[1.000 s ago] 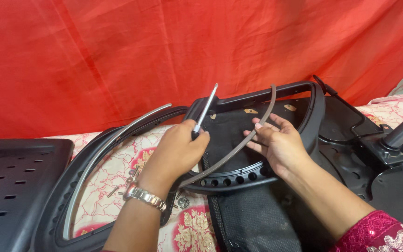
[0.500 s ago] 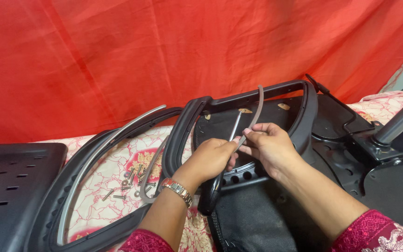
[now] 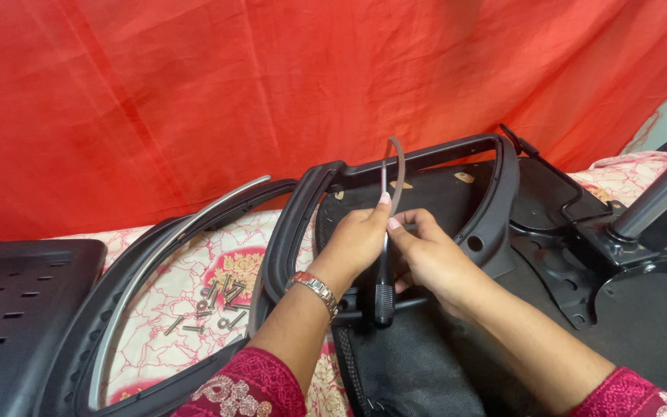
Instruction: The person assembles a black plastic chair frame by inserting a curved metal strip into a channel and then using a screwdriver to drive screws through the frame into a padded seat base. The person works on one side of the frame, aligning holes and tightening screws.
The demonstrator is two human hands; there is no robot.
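both hands meet over the black frame (image 3: 496,193). the left hand (image 3: 357,239) has its fingers closed on a screwdriver (image 3: 384,293), handle down. the right hand (image 3: 426,251) pinches a curved grey strip (image 3: 400,166) that rises above them. screws (image 3: 214,305) lie loose on the floral sheet (image 3: 171,286).

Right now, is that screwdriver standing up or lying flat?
Upright: the screwdriver has its black handle low and its metal shaft pointing up between the left hand and right hand.

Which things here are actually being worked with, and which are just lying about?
In hand:
left hand
right hand
screwdriver
curved grey strip
black chair frame

Lying about:
loose screws
perforated black panel
second curved frame
red cloth
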